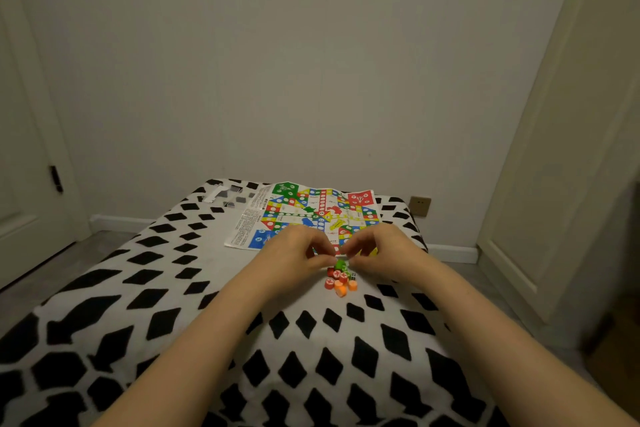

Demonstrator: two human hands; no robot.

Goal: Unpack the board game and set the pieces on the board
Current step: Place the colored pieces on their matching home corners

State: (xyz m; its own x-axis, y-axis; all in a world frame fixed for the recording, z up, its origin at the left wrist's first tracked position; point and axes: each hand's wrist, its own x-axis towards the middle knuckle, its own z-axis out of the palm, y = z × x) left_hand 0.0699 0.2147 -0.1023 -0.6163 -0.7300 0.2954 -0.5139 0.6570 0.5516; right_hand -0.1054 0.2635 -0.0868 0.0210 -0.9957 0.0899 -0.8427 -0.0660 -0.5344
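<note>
The paper game board (313,210), printed in green, red, blue and yellow, lies unfolded at the far end of the black-and-white patterned cushion (180,305). Just in front of its near edge my left hand (296,253) and my right hand (386,250) meet, fingertips pinched together on a small clump of green pieces (340,265). Whether a clear wrapper holds them is too small to tell. Below the clump, loose on the cushion, lie red pieces (333,278), orange pieces (343,288) and a dark die (353,276). My hands hide the board's near edge.
A white box part with small grey blocks (227,196) lies at the cushion's far left corner. A wall stands close behind the board, with a socket (420,205) low on the right. A door (20,149) is on the left, a cabinet (571,166) on the right.
</note>
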